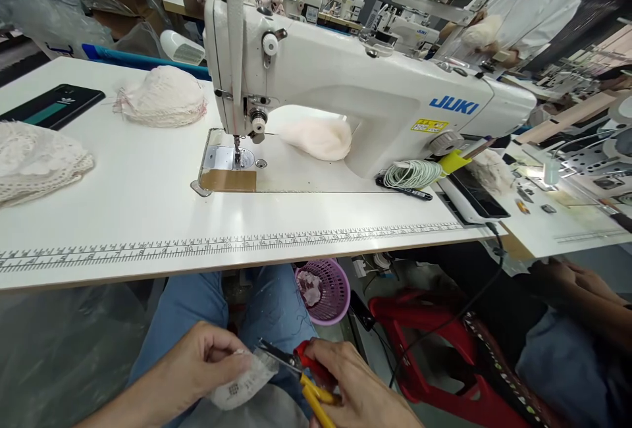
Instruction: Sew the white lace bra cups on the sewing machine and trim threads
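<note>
Low over my lap, my left hand (217, 362) pinches a small white piece of fabric (241, 385) between thumb and fingers; a dark printed mark shows on it. My right hand (350, 382) is closed on scissors (316, 392) with red and yellow handles. Their dark blades point up and left and lie against the upper right edge of the fabric. Whether the blades have cut into it, I cannot tell. Above both hands is the table edge, with a white JUKI sewing machine (336, 66) standing on the table.
Stacks of white lace pieces (160, 95) lie on the white table (133, 197), near a dark phone (52, 105). A cream pad (320, 138) sits under the machine arm. A purple basket (338, 293) with scraps stands on the floor beside a red stool (434, 349). Another person sits at right.
</note>
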Motion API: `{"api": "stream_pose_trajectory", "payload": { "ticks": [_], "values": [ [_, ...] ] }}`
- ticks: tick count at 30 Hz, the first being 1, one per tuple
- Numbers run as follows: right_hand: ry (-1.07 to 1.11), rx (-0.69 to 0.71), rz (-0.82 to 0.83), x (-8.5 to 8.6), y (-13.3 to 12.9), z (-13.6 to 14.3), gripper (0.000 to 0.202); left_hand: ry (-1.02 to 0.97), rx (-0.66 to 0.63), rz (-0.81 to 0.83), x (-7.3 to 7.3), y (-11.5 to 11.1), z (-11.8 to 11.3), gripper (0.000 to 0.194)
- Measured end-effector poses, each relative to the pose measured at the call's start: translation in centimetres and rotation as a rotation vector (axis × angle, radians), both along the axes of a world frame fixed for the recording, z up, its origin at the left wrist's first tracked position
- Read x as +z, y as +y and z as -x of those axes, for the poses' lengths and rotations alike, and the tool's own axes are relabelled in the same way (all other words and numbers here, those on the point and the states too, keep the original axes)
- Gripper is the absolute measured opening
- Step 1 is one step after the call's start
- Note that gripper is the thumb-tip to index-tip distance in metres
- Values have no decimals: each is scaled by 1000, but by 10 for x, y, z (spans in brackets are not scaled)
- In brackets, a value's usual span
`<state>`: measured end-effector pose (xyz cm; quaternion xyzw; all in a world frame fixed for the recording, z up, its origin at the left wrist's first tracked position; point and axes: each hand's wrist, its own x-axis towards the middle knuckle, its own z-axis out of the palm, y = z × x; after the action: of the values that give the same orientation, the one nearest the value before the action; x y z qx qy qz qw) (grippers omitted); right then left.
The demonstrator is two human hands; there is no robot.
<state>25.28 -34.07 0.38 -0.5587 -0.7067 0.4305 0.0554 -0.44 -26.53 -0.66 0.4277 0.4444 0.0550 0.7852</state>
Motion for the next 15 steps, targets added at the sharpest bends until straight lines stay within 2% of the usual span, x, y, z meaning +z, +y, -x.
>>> {"api": "stream_pose_trajectory", "payload": {
  "ticks": [4,7,12,15],
  "values": [
    [-36,-8,-61,4,4,0,28,15,-20,-21,0,1,1,60],
    [-20,-4,-143,12,9,-7,33,64,-20,-6,-1,2,2,62],
    [-63,-212,-368,48,35,-47,30,60,35,3,-1,2,0,69],
    [-280,-212,-500,68,71,-83,31,10,50,1,3,0,-2,71]
  ]
}}
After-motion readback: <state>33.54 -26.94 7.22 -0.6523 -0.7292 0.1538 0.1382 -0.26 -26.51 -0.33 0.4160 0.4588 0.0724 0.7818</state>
